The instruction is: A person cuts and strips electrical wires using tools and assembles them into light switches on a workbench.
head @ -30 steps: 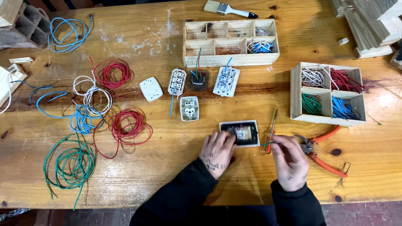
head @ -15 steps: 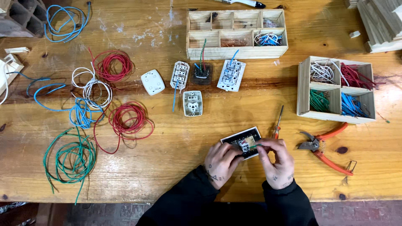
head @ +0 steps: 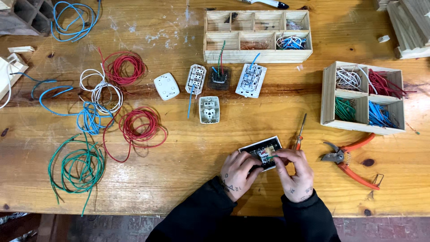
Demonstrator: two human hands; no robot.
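Both hands on the switch module at the near edge of the workbench.

The left hand (head: 236, 172) grips the lower left corner of the black, white-framed switch module (head: 261, 151), fingers curled round it, while the right hand (head: 295, 172) pinches at its wiring on the right side, fingertips narrow and close together. The module lies tilted on the wooden table (head: 188, 179), just left of a red-handled screwdriver (head: 299, 134). Orange-handled pliers (head: 351, 161) lie further right, below a wooden box of sorted wires (head: 329, 96). More switch plates (head: 209, 109) lie up the table, and coils of red wire (head: 141, 125) and green wire (head: 80, 166) lie to the left.
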